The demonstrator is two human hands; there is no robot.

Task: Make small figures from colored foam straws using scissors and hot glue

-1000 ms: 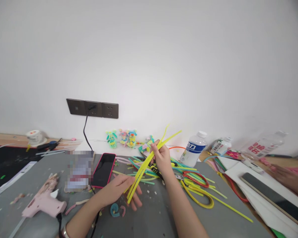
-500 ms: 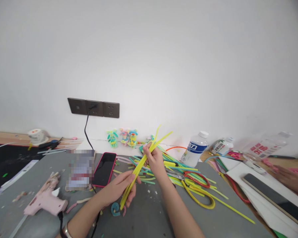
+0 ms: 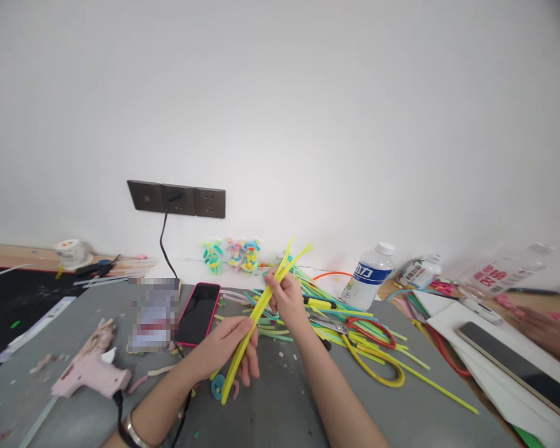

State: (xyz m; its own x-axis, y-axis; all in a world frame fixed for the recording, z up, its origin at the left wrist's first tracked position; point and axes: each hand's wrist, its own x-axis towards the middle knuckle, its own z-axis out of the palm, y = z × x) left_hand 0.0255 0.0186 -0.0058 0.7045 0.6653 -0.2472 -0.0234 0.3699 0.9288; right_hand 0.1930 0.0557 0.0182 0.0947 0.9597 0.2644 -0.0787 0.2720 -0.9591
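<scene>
A bundle of yellow pipe cleaners [image 3: 257, 313] slants across the middle of the view, its upper tips fanned slightly apart. My right hand [image 3: 288, 301] is closed around the upper part. Lower down, my left hand [image 3: 228, 348] has its thumb over the bundle and its fingers behind, the lower ends sticking out below. Just right of my right hand, scissors [image 3: 378, 339] with red and yellow handles lie among loose yellow and green pipe cleaners [image 3: 420, 381]. A coiled blue piece [image 3: 218, 387] sits under the bundle's lower ends.
A pink glue gun [image 3: 91, 372] and a pink-edged phone [image 3: 200, 314] lie to the left. Small colourful figures [image 3: 251, 256] stand by the wall. A white bottle [image 3: 369, 277] stands right of the pile. Another person's hand [image 3: 536, 326] is at far right, beyond a second phone [image 3: 513, 364].
The yellow bundle and my right hand have moved left, and its lower ends reach further down. The upper tips have drawn closer together. My left hand stays on the lower part.
</scene>
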